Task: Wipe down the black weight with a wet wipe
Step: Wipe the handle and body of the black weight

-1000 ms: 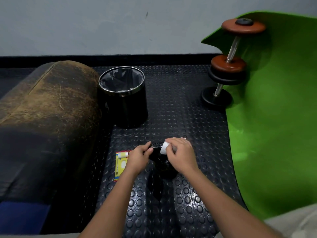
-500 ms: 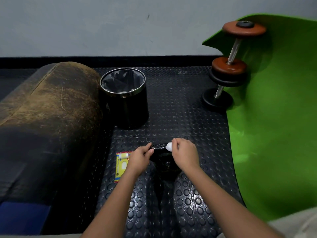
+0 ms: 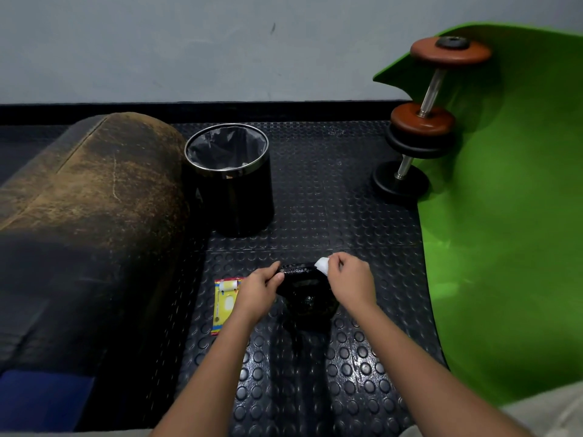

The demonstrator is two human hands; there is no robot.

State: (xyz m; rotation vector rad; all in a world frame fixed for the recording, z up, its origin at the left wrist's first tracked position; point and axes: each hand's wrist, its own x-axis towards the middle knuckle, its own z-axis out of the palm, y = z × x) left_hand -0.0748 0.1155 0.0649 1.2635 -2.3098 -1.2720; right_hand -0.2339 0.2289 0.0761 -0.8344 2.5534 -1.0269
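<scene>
The black weight (image 3: 307, 296) stands on the studded black rubber floor (image 3: 315, 200), low in the middle of the view, between the person's two hands and partly covered by them. Its top edge runs across from one hand to the other, and its rounded body bulges out below toward the camera, where a few small glints show on the dark surface. The left hand (image 3: 258, 291) grips the left end of that top edge, with the thumb on the near side and the fingers curled over the far side. The right hand (image 3: 348, 283) is at the right end of the edge, its fingers bent and pinching a small white wet wipe (image 3: 321, 265) that is pressed against the upper right corner of the weight; only a folded bit of the wipe shows past the fingertips. Just left of the left hand, a yellow packet (image 3: 224, 305) with red trim lies flat on the floor, partly hidden under the wrist. Farther back stands a black round bin (image 3: 235, 197) with a shiny metal rim and a dark bag lining it. To its left lies a large, worn brown padded roll (image 3: 94, 200). On the right, a bright green mat (image 3: 504, 231) curves up against the grey wall (image 3: 189, 48), and a dumbbell (image 3: 424, 121) with brown and black plates leans on it, its lower end on the floor.
</scene>
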